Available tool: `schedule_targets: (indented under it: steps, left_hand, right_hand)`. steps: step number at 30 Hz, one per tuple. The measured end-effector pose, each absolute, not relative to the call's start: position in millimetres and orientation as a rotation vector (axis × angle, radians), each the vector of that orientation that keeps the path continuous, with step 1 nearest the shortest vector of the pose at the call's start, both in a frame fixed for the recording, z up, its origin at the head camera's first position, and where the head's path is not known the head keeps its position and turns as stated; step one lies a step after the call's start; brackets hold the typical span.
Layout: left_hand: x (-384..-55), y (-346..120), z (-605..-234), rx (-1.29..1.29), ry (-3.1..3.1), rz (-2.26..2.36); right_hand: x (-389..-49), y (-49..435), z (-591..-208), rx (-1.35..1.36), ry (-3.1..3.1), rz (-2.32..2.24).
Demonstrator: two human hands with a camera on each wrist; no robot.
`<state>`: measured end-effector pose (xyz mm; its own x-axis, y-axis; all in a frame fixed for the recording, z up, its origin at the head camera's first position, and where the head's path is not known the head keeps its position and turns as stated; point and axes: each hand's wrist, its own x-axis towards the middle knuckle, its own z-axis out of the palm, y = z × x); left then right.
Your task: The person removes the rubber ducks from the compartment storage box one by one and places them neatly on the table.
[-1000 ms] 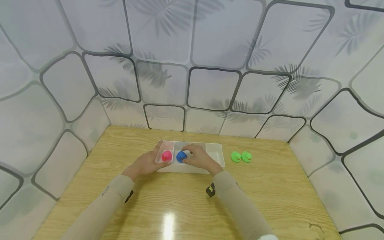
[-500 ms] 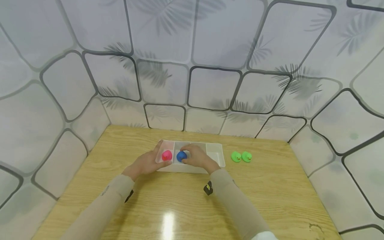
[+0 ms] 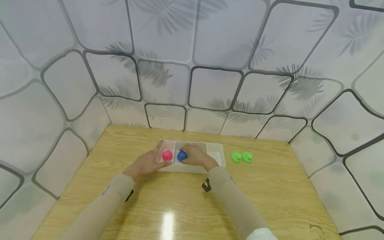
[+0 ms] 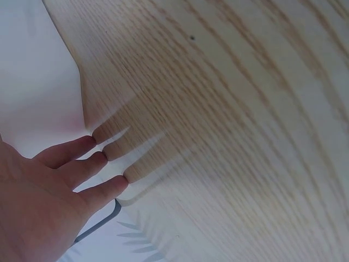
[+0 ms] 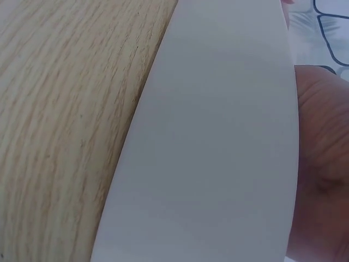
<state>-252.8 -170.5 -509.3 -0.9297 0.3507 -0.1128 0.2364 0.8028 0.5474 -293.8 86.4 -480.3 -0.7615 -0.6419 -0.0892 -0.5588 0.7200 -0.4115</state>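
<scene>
A white divided tray (image 3: 186,168) lies on the wooden table. My left hand (image 3: 147,162) rests against its left end, thumb along the front rim and a finger toward the back corner. Three straight fingers (image 4: 106,188) of that hand reach down beside the tray in the left wrist view, tips right at the tabletop. A pink rubber duck (image 3: 167,155) sits in the leftmost compartment. My right hand (image 3: 196,156) reaches into the tray and pinches a blue rubber duck (image 3: 181,156) in the adjoining compartment, partly covering it. In the right wrist view the tray's wall hides this hand's fingers.
Two green rubber ducks (image 3: 241,157) stand side by side on the table (image 3: 270,186), right of the tray. A patterned wall covering (image 3: 216,90) rises behind the table and at both sides.
My right wrist and forearm have shifted slightly left, and the fingers cover a little more of the blue duck. The left hand keeps its place on the tray.
</scene>
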Motion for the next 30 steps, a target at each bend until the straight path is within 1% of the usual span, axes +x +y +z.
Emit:
schedule_targets:
  steps: [15, 30]
  left_hand:
    - [-253.6, -169.6, -508.8, 0.462, 2.779, 0.806]
    - [-252.3, -169.6, -508.8, 0.447, 2.788, 0.784]
  right_hand:
    - [-291.0, 82.8, -476.8, -0.895, 2.681, -0.472]
    - [-289.0, 84.2, -482.8, -0.903, 2.718, -0.595]
